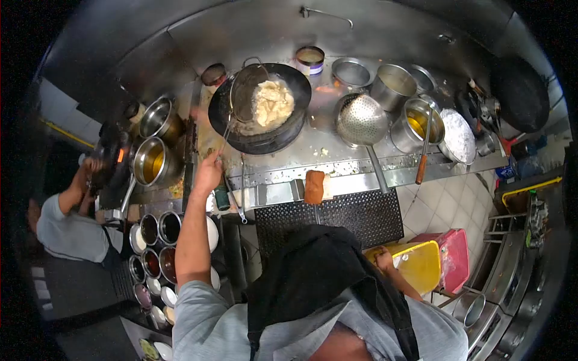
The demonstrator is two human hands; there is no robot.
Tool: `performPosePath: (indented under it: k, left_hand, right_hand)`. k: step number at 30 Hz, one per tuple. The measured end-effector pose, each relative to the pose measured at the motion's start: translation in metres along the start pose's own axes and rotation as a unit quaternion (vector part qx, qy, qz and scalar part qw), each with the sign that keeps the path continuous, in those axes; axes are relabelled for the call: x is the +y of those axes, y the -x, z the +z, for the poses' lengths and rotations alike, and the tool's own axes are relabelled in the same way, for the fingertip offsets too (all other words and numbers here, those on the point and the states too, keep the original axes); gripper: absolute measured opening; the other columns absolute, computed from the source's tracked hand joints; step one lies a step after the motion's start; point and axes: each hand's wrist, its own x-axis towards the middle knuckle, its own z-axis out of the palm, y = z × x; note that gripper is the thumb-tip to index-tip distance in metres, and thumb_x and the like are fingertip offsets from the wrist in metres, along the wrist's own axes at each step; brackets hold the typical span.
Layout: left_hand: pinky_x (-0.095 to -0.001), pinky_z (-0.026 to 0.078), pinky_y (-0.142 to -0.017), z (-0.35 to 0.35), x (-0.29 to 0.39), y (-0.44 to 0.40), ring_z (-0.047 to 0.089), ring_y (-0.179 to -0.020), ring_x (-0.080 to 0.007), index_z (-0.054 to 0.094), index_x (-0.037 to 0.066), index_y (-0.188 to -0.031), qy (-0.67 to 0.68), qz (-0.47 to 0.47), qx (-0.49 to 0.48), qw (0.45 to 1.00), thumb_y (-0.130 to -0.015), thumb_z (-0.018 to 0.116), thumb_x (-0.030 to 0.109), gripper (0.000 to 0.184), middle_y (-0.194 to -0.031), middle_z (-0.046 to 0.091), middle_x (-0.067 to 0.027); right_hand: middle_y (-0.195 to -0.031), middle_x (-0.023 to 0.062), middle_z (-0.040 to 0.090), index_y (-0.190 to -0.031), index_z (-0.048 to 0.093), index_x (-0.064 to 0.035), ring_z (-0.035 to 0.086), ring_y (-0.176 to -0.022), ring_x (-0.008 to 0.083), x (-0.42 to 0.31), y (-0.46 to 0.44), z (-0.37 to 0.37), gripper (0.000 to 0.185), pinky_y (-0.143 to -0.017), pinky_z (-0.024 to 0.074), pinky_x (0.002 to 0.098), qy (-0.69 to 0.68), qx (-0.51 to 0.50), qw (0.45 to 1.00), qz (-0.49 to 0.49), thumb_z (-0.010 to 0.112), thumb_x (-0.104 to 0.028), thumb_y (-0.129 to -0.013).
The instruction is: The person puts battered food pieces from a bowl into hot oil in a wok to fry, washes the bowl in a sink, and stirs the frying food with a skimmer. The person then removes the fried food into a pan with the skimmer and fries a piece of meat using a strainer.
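Note:
My left hand is closed around the long handle of a round mesh strainer. The strainer rests in the left part of a large black wok. Beside it in the wok, pale battered-looking food lies in a bubbling liquid. Low on the right, my right hand grips the rim of a yellow plastic bin; part of its fingers is hidden. A pink bin stands just behind the yellow one.
Right of the wok are a perforated ladle, a pot of oil and a bowl of white powder. Sauce containers stand at left. Another person works at the far left. A folded brown cloth lies on the counter edge.

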Motion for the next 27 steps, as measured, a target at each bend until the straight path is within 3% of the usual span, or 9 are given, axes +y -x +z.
performPosePath:
  k: [2,6,9,11,14,17,18,23,27]
  left_hand:
    - [-0.0451,0.049,-0.077,-0.017,0.03,0.013,0.058,-0.091,-0.0428,0.058,0.011,-0.118,-0.052,0.028,0.019,0.998,-0.082,0.055,0.006,0.036,-0.094,0.061,-0.0269]
    - [-0.0491,0.047,-0.072,-0.032,0.073,0.033,0.059,-0.082,-0.0437,0.057,0.011,-0.119,-0.146,-0.009,0.003,0.989,-0.083,0.055,0.01,0.036,-0.088,0.061,-0.0265]
    - [-0.0497,0.047,-0.071,-0.037,0.096,0.05,0.059,-0.082,-0.0437,0.057,0.012,-0.12,-0.15,-0.001,0.029,0.988,-0.083,0.055,0.009,0.037,-0.085,0.06,-0.0272]
    - [-0.05,0.047,-0.069,-0.039,0.117,0.061,0.059,-0.079,-0.044,0.056,0.012,-0.12,-0.153,-0.001,0.042,0.987,-0.083,0.056,0.008,0.038,-0.082,0.06,-0.0268]
    - [-0.0495,0.048,-0.065,-0.037,0.159,0.08,0.06,-0.073,-0.0437,0.055,0.012,-0.122,-0.198,-0.006,0.05,0.979,-0.081,0.053,0.003,0.042,-0.081,0.062,-0.0254]
    - [-0.0507,0.047,-0.064,-0.013,0.175,0.092,0.061,-0.071,-0.0431,0.054,0.012,-0.123,-0.218,-0.029,0.028,0.975,-0.08,0.051,0.0,0.046,-0.077,0.062,-0.0254]
    - [-0.0518,0.048,-0.064,0.0,0.166,0.092,0.062,-0.071,-0.0424,0.053,0.011,-0.124,-0.211,-0.005,0.03,0.977,-0.079,0.047,-0.001,0.047,-0.075,0.063,-0.0247]
    - [-0.0515,0.05,-0.065,0.056,0.129,0.056,0.063,-0.071,-0.0414,0.056,0.008,-0.12,-0.27,-0.071,0.014,0.96,-0.079,0.044,0.003,0.043,-0.076,0.063,-0.0239]
    - [-0.0505,0.05,-0.067,0.071,0.124,0.04,0.063,-0.072,-0.0416,0.059,0.008,-0.116,-0.271,-0.07,0.073,0.957,-0.078,0.046,0.002,0.041,-0.076,0.063,-0.0247]
  right_hand:
    - [-0.103,0.0218,0.065,-0.134,0.04,0.0007,0.061,-0.095,0.0368,0.01,-0.012,-0.008,0.061,-0.087,0.0472,0.0371,0.069,-0.03,0.997,-0.033,0.057,-0.028,-0.083]
    - [-0.097,0.0206,0.066,-0.133,0.039,0.0017,0.061,-0.094,0.0379,-0.008,-0.003,-0.04,0.061,-0.086,0.0473,0.0376,0.095,-0.021,0.99,-0.097,0.057,-0.027,-0.083]
    - [-0.09,0.0199,0.067,-0.132,0.04,0.0015,0.061,-0.093,0.037,-0.012,-0.002,-0.062,0.059,-0.084,0.0476,0.0377,0.037,-0.077,0.996,0.007,0.057,-0.027,-0.082]
    - [-0.082,0.0183,0.067,-0.133,0.039,0.0004,0.062,-0.088,0.0335,0.037,-0.036,-0.057,0.058,-0.08,0.048,0.0386,0.15,0.002,0.979,-0.138,0.057,-0.024,-0.084]
    - [-0.078,0.0171,0.066,-0.134,0.037,0.0007,0.062,-0.086,0.0318,0.015,-0.018,-0.085,0.056,-0.079,0.0479,0.0397,0.179,-0.039,0.968,-0.171,0.056,-0.022,-0.086]
    - [-0.078,0.0157,0.066,-0.135,0.034,0.002,0.062,-0.083,0.0321,-0.025,0.003,-0.108,0.056,-0.077,0.0487,0.0402,0.124,-0.085,0.987,-0.061,0.053,-0.024,-0.089]
    - [-0.079,0.0159,0.066,-0.132,0.036,0.0022,0.062,-0.082,0.0325,-0.013,-0.006,-0.108,0.053,-0.077,0.0488,0.0401,0.143,-0.081,0.983,-0.081,0.052,-0.023,-0.089]
    - [-0.085,0.0173,0.067,-0.12,0.05,0.0029,0.063,-0.078,0.0341,0.111,-0.101,-0.081,0.04,-0.075,0.0496,0.0398,0.319,-0.007,0.893,-0.317,0.052,-0.021,-0.088]
    - [-0.091,0.0198,0.065,-0.111,0.055,0.002,0.062,-0.084,0.0351,0.08,-0.102,-0.099,0.033,-0.079,0.0488,0.0402,0.445,-0.063,0.831,-0.329,0.053,-0.019,-0.086]
